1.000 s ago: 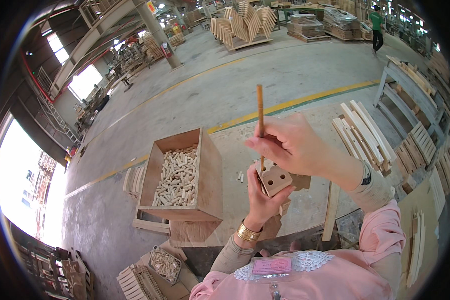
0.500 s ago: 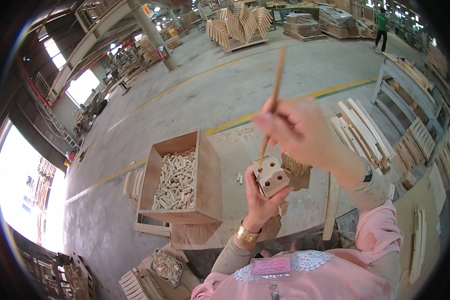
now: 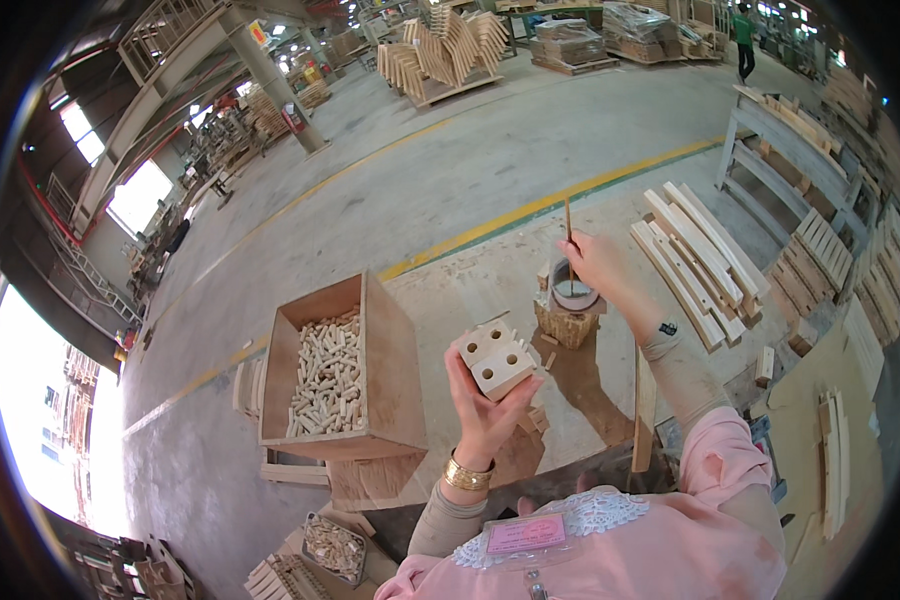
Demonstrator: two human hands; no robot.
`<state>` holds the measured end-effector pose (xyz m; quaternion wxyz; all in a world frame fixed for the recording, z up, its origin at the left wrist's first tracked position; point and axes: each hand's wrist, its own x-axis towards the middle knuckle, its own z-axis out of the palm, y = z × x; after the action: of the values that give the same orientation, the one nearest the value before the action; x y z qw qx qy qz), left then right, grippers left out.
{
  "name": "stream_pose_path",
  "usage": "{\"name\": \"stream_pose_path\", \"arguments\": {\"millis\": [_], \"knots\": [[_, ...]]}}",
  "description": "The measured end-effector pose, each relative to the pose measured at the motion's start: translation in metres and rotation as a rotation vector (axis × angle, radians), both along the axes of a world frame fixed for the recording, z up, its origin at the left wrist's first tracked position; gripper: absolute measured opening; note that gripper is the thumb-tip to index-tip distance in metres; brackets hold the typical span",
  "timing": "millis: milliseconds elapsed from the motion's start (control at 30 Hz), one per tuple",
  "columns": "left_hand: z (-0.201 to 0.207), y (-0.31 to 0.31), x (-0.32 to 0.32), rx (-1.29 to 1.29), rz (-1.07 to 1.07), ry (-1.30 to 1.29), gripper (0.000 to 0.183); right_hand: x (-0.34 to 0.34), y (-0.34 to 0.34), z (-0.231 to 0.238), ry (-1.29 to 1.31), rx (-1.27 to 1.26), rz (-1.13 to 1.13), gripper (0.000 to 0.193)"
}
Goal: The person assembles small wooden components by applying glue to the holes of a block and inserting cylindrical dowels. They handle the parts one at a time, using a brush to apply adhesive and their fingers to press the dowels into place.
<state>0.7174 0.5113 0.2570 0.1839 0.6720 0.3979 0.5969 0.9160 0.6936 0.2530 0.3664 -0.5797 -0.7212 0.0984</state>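
My left hand (image 3: 488, 413) is closed around a pale wooden block (image 3: 496, 362) with several round holes in its upper face. Pinched upright in my right hand (image 3: 597, 262) is a thin wooden stick (image 3: 568, 216). Its lower end dips into a round pot (image 3: 576, 300) with whitish stuff inside. The pot rests on a rough, glue-crusted stand (image 3: 567, 328) on the worktable (image 3: 450, 440). To the left of the block stands a wooden box (image 3: 398, 375) full of short wooden dowels (image 3: 327, 375).
Long wooden strips (image 3: 705, 262) lie at the table's right. One narrow board (image 3: 644, 420) juts over the near edge. A smaller tray of wood pieces (image 3: 332, 548) sits at lower left. Beyond are a grey rack (image 3: 785, 165), stacked lumber and a person in green (image 3: 743, 42).
My right hand has moved the stick from a hole in the block down into the pot. The left hand still holds the block, its holed face now turned more upward.
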Motion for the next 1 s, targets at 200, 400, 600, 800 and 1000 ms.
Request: {"name": "stream_pose_path", "arguments": {"millis": [200,400,600,800,1000], "knots": [[-0.003,-0.002,-0.001,0.038,0.045,0.051,0.102,0.009,0.010,-0.013,0.321,0.021,-0.043,0.030],[-0.006,-0.001,-0.001,-0.011,0.016,-0.018,0.101,0.006,-0.006,-0.009,0.382,-0.010,0.059,0.029],[0.001,0.003,0.006,0.076,0.030,0.066,0.102,0.031,-0.011,-0.007,0.976,-0.004,-0.097,0.029],[0.006,0.003,0.007,0.032,0.065,0.002,0.088,0.004,-0.061,0.091,1.250,0.064,0.165,0.026],[0.020,0.002,0.015,-0.179,0.016,-0.178,0.068,-0.020,-0.124,0.153,1.022,0.075,0.478,0.020]]}}
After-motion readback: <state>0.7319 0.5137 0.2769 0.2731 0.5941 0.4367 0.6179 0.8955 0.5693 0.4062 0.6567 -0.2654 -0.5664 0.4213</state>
